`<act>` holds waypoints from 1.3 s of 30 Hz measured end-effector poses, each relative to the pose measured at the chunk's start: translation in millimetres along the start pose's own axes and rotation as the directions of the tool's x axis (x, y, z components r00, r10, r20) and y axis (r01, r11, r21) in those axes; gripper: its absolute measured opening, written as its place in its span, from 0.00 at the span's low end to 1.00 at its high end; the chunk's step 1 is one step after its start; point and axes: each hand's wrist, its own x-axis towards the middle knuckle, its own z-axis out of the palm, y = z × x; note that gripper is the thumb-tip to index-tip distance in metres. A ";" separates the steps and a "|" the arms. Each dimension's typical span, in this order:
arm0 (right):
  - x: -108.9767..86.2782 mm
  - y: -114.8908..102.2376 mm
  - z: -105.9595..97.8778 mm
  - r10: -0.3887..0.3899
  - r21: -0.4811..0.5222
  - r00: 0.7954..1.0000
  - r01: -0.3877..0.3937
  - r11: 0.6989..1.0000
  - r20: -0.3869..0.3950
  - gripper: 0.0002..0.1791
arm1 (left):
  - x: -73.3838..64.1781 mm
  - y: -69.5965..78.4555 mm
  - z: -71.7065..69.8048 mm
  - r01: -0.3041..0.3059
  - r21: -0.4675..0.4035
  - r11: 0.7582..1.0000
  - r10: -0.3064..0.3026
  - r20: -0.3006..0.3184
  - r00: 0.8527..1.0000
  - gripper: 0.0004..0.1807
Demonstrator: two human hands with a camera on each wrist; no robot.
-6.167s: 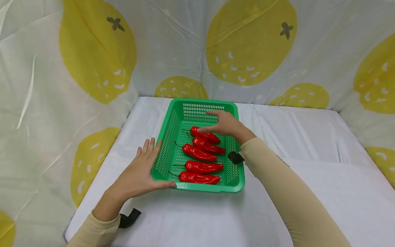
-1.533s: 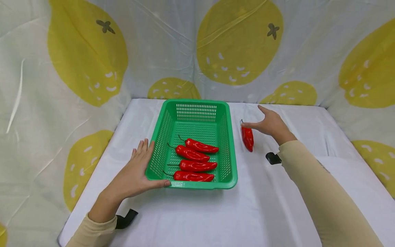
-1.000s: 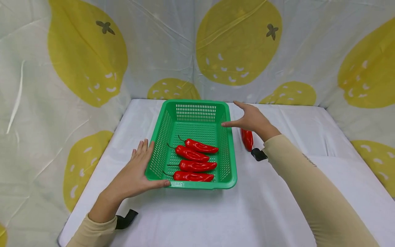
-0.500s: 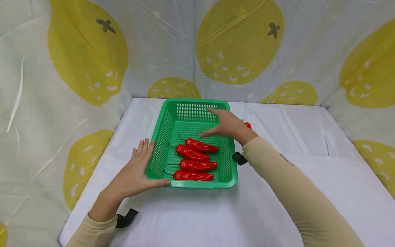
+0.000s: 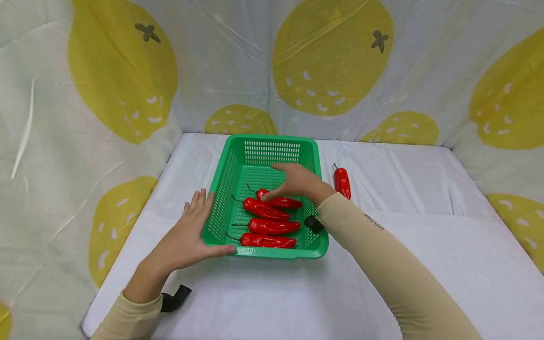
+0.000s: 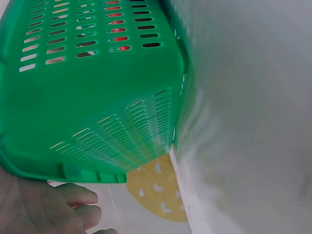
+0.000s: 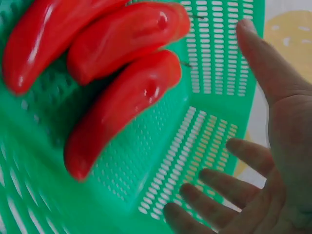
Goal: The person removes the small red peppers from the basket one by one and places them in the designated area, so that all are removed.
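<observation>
My left hand [image 5: 184, 241] rests at the near left corner of a green plastic basket [image 5: 272, 253], thumb along the front rim and fingers spread by the left side. Several red peppers [image 5: 272, 226] with thin stems lie in a column inside it. Above the farthest of these, a red pepper [image 7: 122, 114], is my right hand [image 5: 297, 183], thumb and fingers spread apart with nothing between them. In the right wrist view, the fingers [image 7: 234, 187] stand off from that pepper. Outside the basket, another red pepper [image 5: 342, 183] lies on the table to the right, its lower end hidden behind my forearm.
A white cloth covers the table [image 5: 425, 189]. Behind and at the sides hangs a pale curtain [image 5: 238, 56] printed with yellow lemons. Black pieces [image 5: 176, 298] stick out from both sleeves at the wrists.
One red pepper was taken from the basket's far end and laid on the table to the right. My right hand then let go and came back over the basket. The left hand stayed at its corner.
</observation>
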 end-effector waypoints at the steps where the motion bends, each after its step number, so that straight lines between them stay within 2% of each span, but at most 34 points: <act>1: 1.4 -0.2 2.7 0.009 -0.003 1.000 -0.009 1.000 0.009 0.55 | 0.2 0.1 0.0 0.001 -0.001 1.000 -0.001 0.001 1.000 0.74; 12: 10.9 0.1 21.4 0.092 -0.065 0.990 -0.085 0.994 0.106 0.49 | -0.2 -0.5 -1.1 -0.005 0.000 1.000 0.005 -0.005 1.000 0.74; 20: 15.7 5.4 26.0 0.139 -0.069 0.981 -0.131 0.989 0.133 0.41 | 0.1 0.0 -0.8 0.002 -0.006 1.000 -0.002 0.004 1.000 0.74; 28: 18.1 8.0 27.3 0.112 -0.095 0.982 -0.098 0.991 0.153 0.35 | 0.4 1.1 -2.3 0.006 -0.003 1.000 -0.006 0.003 1.000 0.75; 39: 17.7 11.5 28.0 0.087 -0.077 0.981 -0.075 0.994 0.170 0.29 | 1.0 0.0 -0.3 0.002 0.003 1.000 -0.002 -0.005 1.000 0.75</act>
